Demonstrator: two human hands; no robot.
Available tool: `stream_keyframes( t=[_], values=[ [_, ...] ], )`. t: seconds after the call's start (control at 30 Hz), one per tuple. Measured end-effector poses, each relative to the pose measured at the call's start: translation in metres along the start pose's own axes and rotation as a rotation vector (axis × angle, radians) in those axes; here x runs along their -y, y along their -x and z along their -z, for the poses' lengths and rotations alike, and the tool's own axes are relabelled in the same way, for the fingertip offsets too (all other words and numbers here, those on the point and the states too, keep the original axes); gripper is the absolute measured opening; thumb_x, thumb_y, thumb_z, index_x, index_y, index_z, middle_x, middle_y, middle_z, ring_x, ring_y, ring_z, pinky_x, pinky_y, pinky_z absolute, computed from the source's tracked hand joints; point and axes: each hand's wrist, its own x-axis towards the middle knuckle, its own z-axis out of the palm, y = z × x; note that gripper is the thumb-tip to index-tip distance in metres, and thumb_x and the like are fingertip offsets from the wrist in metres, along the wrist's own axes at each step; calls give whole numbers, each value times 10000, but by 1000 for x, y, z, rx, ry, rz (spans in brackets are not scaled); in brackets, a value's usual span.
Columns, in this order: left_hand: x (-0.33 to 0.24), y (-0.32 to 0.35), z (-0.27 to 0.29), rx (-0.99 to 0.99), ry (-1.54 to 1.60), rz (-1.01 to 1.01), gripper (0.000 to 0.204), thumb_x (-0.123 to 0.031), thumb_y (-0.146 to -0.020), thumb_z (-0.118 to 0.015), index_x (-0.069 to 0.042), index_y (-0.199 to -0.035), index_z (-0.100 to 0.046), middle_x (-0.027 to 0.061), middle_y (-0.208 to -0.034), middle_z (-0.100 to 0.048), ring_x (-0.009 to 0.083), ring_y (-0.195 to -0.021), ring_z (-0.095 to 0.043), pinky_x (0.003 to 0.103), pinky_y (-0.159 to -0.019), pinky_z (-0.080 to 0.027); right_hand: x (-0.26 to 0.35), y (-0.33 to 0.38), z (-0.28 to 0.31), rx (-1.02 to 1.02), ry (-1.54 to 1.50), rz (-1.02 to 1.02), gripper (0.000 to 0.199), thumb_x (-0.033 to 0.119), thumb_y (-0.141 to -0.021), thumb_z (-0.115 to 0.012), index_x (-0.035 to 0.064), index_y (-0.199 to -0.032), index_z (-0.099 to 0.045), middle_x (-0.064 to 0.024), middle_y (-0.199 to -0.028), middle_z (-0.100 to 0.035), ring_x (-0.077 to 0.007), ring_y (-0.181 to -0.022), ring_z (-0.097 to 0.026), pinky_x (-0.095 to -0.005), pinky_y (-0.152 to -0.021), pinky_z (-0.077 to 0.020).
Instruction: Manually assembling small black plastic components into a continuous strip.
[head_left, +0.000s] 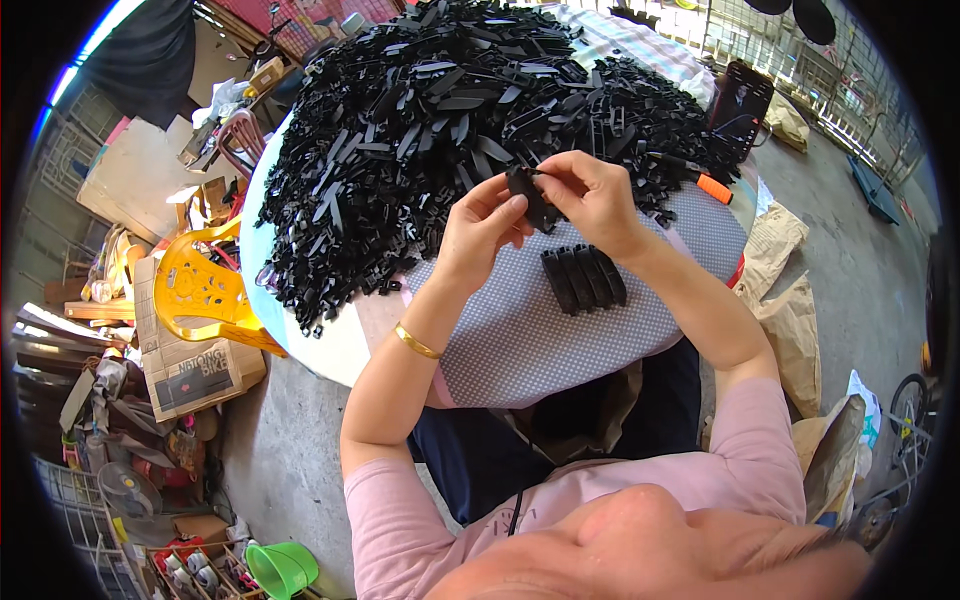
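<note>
Between my hands, above the near part of the round table, is a small black plastic part (531, 197). My left hand (486, 222) pinches it from the left with thumb and fingers. From the right, my right hand (590, 195) closes its thumb and forefinger at the part's upper end; whatever lies between those fingertips is too small to tell. Several black ribbed pieces (583, 279) lie side by side in a row on the patterned cloth (500, 345), just below my hands. Beyond them spreads a big heap of loose black plastic parts (400, 150).
A tool with an orange handle (714, 189) lies at the heap's right edge. Behind it a phone (740, 105) stands upright. A yellow plastic chair (205, 290) and a cardboard box (195, 375) are left of the table. Brown paper bags (790, 320) stand at the right.
</note>
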Motion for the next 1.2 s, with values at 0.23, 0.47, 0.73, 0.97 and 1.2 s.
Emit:
stream_keyframes(
  t=[0.23, 0.47, 0.73, 0.97, 1.2],
  values=[
    [6, -2, 5, 11, 7, 16, 410, -133, -850, -615, -38, -1232, -498, -2, -796, -559, 40, -578, -453, 172, -478, -349, 2, -3, 7, -16, 216, 266, 123, 0, -771, -649, 3, -889, -615, -84, -754, -638, -138, -655, -633, -218, -571, -503],
    [8, -4, 5, 8, -21, 14, 449, -124, -858, -602, -38, -1275, -460, -7, -783, -540, 48, -586, -469, 187, -488, -375, 1, -4, 8, 16, 443, 492, 140, -1, -733, -658, 12, -866, -613, -102, -788, -643, -227, -664, -637, -280, -559, -511],
    [6, -3, 4, 4, 7, 40, 398, -130, -867, -585, -34, -1243, -500, -24, -765, -537, 45, -581, -472, 185, -501, -383, 6, -4, 7, 88, 298, 307, 182, 43, -770, -632, -1, -947, -632, -119, -827, -641, -248, -713, -635, -293, -602, -511],
    [5, -2, 2, 6, 59, 68, 394, -117, -859, -594, -41, -1236, -508, -29, -767, -544, 41, -589, -485, 178, -502, -396, 4, -3, 8, 135, 225, 236, 188, 47, -817, -605, -41, -982, -624, -139, -876, -639, -221, -744, -639, -259, -628, -505],
    [5, 0, 4, -51, 157, 124, 392, -112, -860, -594, -58, -1239, -507, -41, -775, -549, 33, -634, -489, 174, -508, -400, 7, -2, 4, 190, 160, 258, 243, 170, -818, -628, -35, -950, -633, -132, -890, -641, -269, -739, -633, -306, -616, -511]
  ],
)
